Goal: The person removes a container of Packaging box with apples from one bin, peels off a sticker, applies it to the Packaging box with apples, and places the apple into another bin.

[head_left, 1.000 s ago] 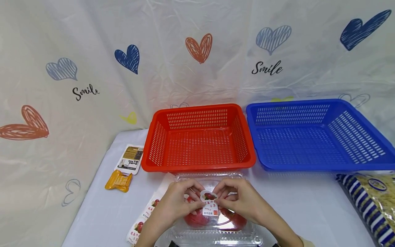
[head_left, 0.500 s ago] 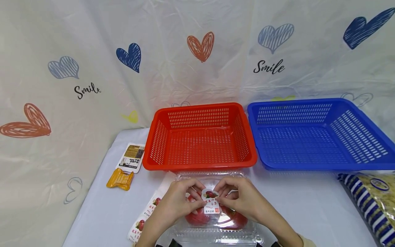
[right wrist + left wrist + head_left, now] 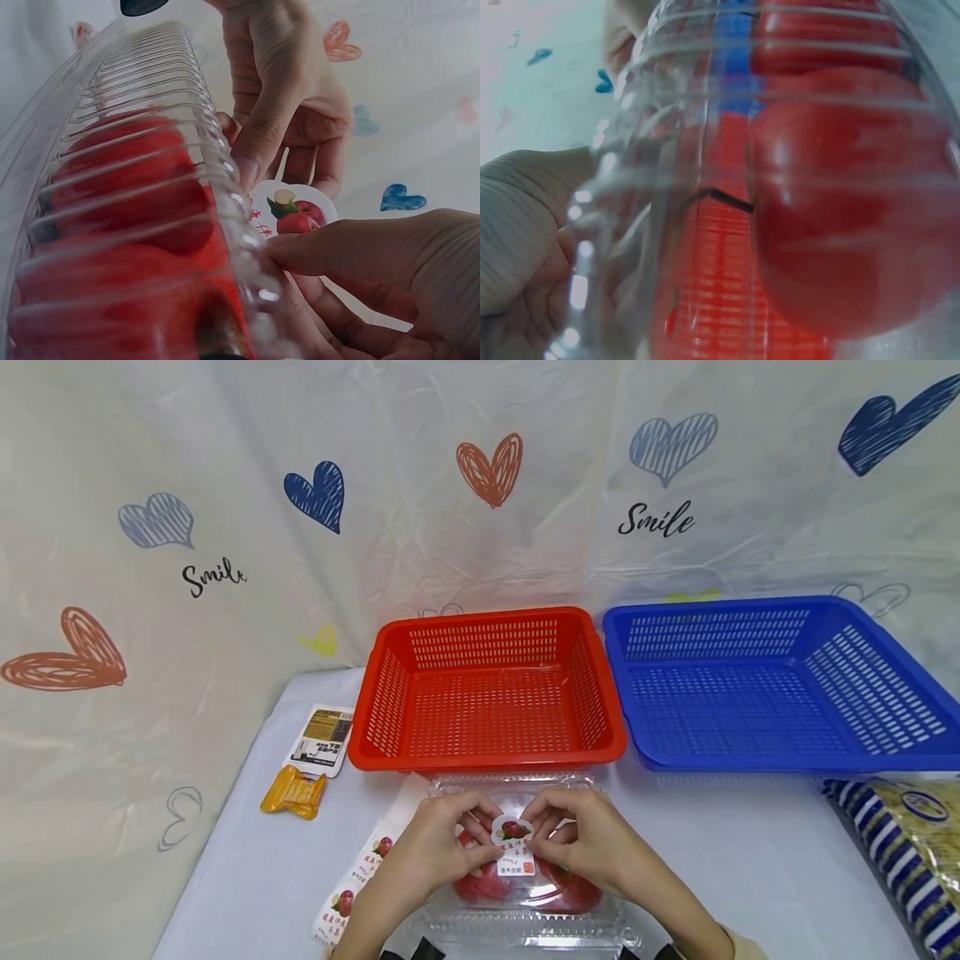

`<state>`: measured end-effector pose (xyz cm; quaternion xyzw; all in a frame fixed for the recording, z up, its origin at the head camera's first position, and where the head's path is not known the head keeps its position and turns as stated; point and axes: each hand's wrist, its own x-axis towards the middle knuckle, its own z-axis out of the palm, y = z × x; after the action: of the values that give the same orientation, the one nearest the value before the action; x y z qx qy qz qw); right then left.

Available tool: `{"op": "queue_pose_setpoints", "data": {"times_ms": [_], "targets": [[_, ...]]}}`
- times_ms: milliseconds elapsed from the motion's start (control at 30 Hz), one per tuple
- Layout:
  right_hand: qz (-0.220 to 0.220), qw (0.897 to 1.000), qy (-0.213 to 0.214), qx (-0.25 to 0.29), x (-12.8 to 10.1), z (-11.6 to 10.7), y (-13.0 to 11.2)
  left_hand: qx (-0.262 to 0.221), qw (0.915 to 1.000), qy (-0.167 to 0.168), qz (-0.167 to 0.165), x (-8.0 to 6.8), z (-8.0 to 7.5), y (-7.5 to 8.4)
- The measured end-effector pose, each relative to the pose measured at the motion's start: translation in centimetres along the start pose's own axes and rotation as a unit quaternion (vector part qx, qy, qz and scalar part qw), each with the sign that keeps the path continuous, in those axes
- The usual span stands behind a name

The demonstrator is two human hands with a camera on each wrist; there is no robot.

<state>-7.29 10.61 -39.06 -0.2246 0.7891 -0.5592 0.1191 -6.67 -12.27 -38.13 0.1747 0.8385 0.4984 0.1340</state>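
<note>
Your left hand (image 3: pixel 431 852) and right hand (image 3: pixel 588 843) meet over the lid of the clear clamshell box (image 3: pixel 525 927), fingers curled, each pinching one side of the apple label (image 3: pixel 514 846) that sits on the lid's centre; in the right wrist view your left thumb presses down just beside the label's printed fruit while your right fingertips (image 3: pixel 289 251) nip its lower edge. The box holds red apples (image 3: pixel 480 887), seen through the ribbed lid in both wrist views, and it lies flat on the white table (image 3: pixel 750 860), directly under your hands and close to the table's near edge. Just behind the box, almost touching its far rim, stands the red basket (image 3: pixel 487 693), with nothing in it; the blue basket (image 3: pixel 772 685), likewise holding nothing, stands beside it on your right, their rims nearly touching. A strip of spare apple labels (image 3: pixel 356 885) lies just left of the box, under your left wrist. Farther left lie a yellow packet (image 3: pixel 294 792) and a white card (image 3: pixel 321 740), well apart from your hands. A striped bag (image 3: pixel 907 852) lies at the table's right edge, with bare tabletop between it and the box.
</note>
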Motion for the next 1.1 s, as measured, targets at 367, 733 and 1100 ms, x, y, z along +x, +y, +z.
{"op": "queue_pose_setpoints", "data": {"times_ms": [367, 733, 1100], "targets": [[-0.003, 1.000, 0.001, -0.024, -0.02, 0.12, 0.01, 0.019, 0.9994, 0.016, 0.024, 0.02, 0.12, -0.11], [-0.012, 0.998, 0.008, -0.054, -0.08, 0.32, 0.01, 0.027, 0.9990, 0.027, 0.021, 0.10, 0.16, -0.06], [-0.031, 0.996, 0.038, -0.077, -0.45, 0.40, 0.06, 0.054, 0.9971, 0.045, 0.029, -0.03, 0.21, 0.13]]}}
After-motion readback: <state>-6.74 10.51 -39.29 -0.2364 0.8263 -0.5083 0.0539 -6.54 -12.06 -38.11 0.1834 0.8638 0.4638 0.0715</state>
